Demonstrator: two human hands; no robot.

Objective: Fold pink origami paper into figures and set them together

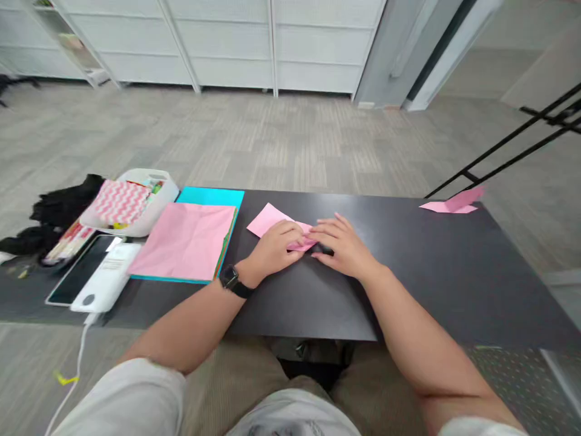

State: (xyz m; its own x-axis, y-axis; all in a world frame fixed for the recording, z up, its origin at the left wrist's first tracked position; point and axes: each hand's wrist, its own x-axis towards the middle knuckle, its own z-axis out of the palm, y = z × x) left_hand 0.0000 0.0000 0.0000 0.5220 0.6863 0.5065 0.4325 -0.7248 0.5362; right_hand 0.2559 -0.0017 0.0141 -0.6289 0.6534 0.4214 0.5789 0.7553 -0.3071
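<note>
Left hand (280, 243) grips the folded pink paper (267, 220), mid-counter (422, 272); right hand (344, 245) at its right end, can't tell if pinching. Folding looks partway. Folded pink piece (454, 204) far right, seemingly done; flat pink sheet (186, 242) left, unfolded.

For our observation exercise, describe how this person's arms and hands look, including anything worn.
The left hand and right hand are ungloved. A black, square-faced watch is on the left wrist only. The short sleeves are whitish.
</note>
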